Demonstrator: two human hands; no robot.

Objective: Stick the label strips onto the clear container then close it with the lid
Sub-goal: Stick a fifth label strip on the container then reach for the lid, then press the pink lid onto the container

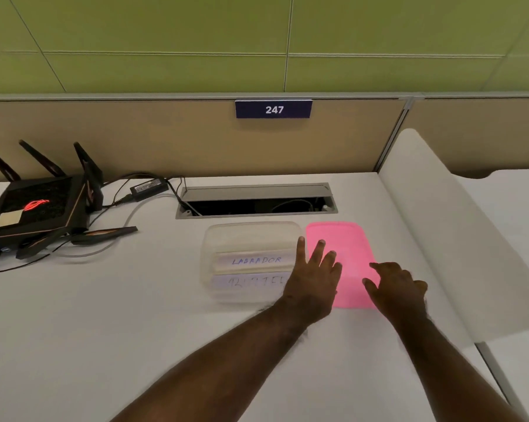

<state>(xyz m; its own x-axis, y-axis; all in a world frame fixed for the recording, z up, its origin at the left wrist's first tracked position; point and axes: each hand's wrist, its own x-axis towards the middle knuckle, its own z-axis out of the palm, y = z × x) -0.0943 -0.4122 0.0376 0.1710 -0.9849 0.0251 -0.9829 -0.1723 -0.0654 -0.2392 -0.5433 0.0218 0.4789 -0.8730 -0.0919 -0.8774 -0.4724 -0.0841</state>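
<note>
A clear rectangular container (226, 239) stands uncovered on the white desk. It carries two white label strips: one reads "LABRADOR" (255, 261), and a lower one (251, 281) has handwriting I cannot read. To its right a pink lid (345, 239) lies flat on the desk. My left hand (313, 278) hovers with fingers spread over the container's right edge and the lid's left side. My right hand (397, 289) has its fingers apart over the lid's near right corner. Neither hand holds anything.
A black router (37, 205) with antennas, its power brick (149, 186) and cables sit at the left. An open cable tray (257, 197) lies just behind the container. A white divider panel (458, 233) bounds the desk on the right.
</note>
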